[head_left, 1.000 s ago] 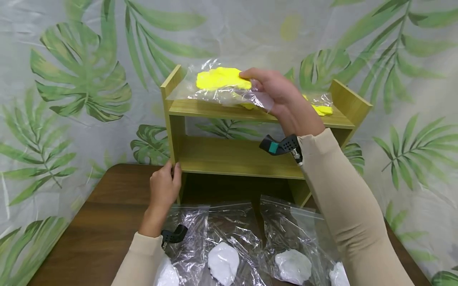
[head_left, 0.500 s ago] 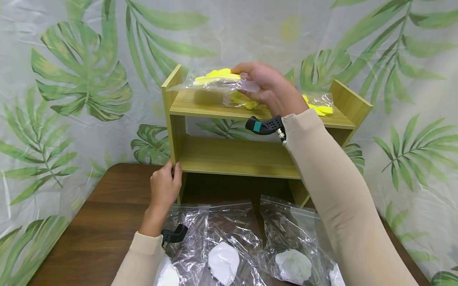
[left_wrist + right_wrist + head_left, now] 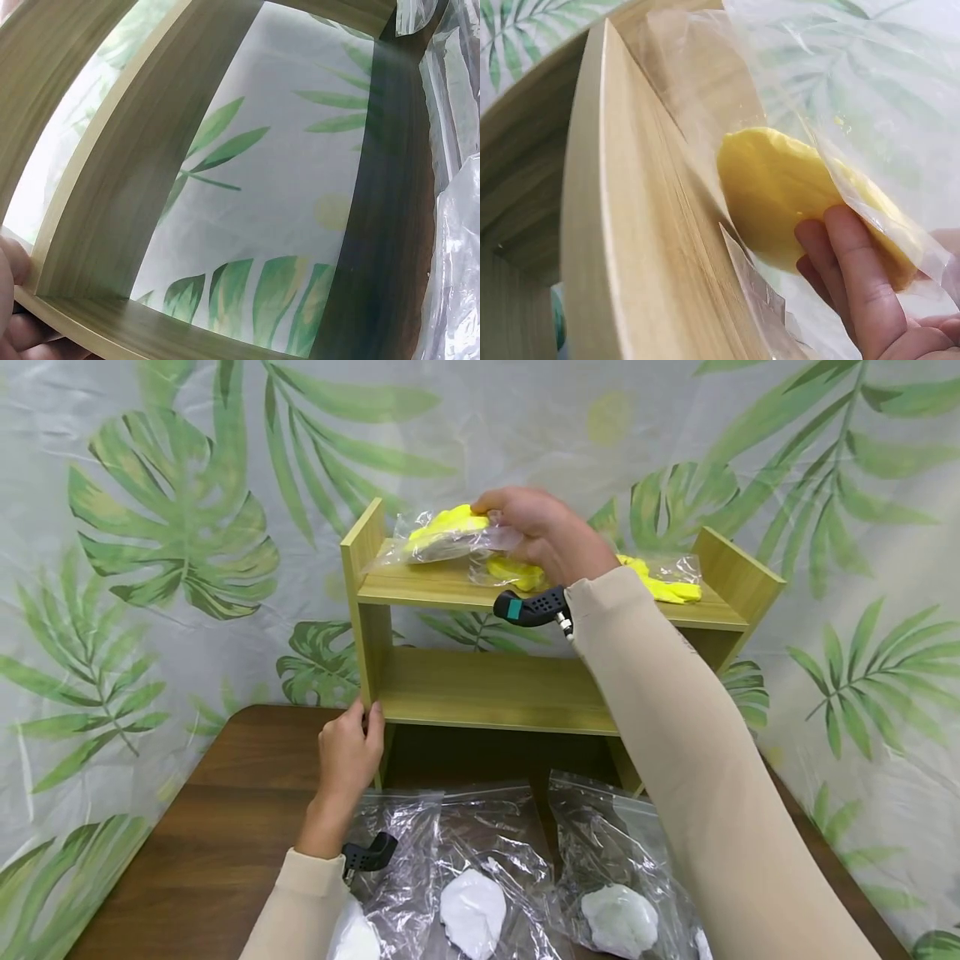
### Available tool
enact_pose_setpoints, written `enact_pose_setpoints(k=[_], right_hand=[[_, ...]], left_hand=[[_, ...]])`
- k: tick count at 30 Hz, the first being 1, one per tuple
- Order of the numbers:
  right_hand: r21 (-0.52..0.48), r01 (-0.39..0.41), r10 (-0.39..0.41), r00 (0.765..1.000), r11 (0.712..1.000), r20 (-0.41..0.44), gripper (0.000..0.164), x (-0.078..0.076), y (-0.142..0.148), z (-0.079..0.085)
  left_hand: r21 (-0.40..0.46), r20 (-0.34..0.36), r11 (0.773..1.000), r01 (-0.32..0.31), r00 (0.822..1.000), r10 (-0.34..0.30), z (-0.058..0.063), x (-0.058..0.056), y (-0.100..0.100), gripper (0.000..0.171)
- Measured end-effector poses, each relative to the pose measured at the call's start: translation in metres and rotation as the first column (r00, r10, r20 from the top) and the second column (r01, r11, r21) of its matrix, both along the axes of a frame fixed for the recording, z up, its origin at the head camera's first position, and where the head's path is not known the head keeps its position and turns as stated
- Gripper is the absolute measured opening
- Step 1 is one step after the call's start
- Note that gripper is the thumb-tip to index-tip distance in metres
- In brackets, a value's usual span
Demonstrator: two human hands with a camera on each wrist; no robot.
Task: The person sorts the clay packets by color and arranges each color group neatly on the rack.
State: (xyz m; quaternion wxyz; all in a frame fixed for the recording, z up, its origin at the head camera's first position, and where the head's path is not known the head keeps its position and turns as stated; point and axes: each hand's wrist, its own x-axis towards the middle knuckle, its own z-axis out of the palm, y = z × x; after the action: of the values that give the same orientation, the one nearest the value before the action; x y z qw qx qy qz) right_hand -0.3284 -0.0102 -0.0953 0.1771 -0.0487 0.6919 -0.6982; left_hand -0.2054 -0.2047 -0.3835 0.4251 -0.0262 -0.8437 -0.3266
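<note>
My right hand (image 3: pixel 536 527) pinches a clear plastic bag with a flattened yellow clay-like lump (image 3: pixel 442 528) inside. It holds the bag low over the left part of the top board of a small wooden shelf (image 3: pixel 495 689). In the right wrist view, the fingers (image 3: pixel 862 277) lie under the yellow lump (image 3: pixel 769 187), and clear film spreads around it. My left hand (image 3: pixel 350 752) grips the front edge of the shelf's left side panel, thumb on the inner side. Two more bagged yellow lumps, one in the middle (image 3: pixel 517 575) and another farther right (image 3: pixel 675 591), lie on the top board.
Several clear zip bags with white lumps, such as one in the middle (image 3: pixel 472 910) and one to its right (image 3: pixel 621 920), lie on the dark wooden table (image 3: pixel 187 843) before the shelf. Side panels rise above both ends of the top board. A leaf-patterned sheet (image 3: pixel 180 510) hangs behind.
My right hand has moved left and slightly away with the bagged yellow lump, tipping it flatter and lowering it toward the top board. The left hand keeps its grip on the side panel.
</note>
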Motion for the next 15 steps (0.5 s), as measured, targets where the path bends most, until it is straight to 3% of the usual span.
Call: enact_pose_setpoints(k=[5,8,11,15], right_hand=[[0.042,0.017,-0.017,1.0,0.999,-0.002,0.029,-0.004,0.0005,0.0],[0.06,0.016,-0.017,1.0,0.998,0.025,0.049,-0.005,0.003,-0.0007],[0.089,0.036,-0.039,0.999,0.995,0.034,0.058,-0.0051,0.0053,-0.0014],[0.128,0.029,-0.03,1.0,0.991,0.001,0.054,-0.0031,0.0053,-0.0025]], left_hand=[[0.006,-0.001,1.0,-0.004,1.0,0.004,0.0005,0.0008,0.0041,0.029],[0.003,-0.001,1.0,-0.003,1.0,0.003,0.0008,0.0005,0.0056,0.029],[-0.001,-0.001,1.0,0.003,1.0,-0.003,0.0016,-0.0005,0.0058,0.03],[-0.005,-0.01,1.0,0.004,1.0,-0.004,0.0023,-0.0019,0.0052,0.031]])
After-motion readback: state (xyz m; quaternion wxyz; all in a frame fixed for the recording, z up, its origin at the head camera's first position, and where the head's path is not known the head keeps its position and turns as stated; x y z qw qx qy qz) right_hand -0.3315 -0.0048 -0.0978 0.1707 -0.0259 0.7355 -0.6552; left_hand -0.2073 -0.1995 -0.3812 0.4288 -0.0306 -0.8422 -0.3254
